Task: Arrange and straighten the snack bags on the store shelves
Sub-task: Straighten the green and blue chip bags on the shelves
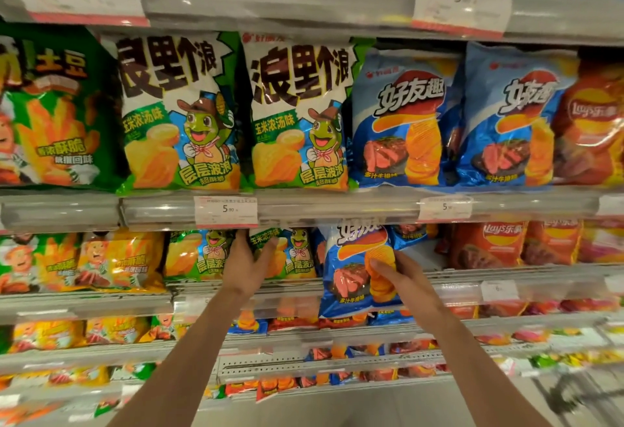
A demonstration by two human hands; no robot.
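Observation:
My right hand (403,279) grips a blue steak-flavour chip bag (351,278) by its right edge, thumb on the front; the bag hangs out in front of the second shelf (506,274). My left hand (248,266) reaches between two green-and-white corn-flavour bags, its fingers spread against the right one (297,252) and its back toward the left one (199,254). More bags stand upright on the shelf above: two corn-flavour bags (297,115) and two blue steak bags (401,119).
Orange-red chip bags (486,246) fill the right of the second shelf, yellow and green fries-style bags (118,262) the left. Price-tag rails (226,212) run along each shelf edge. Lower shelves hold several small packets. A dark cart part (570,396) shows at bottom right.

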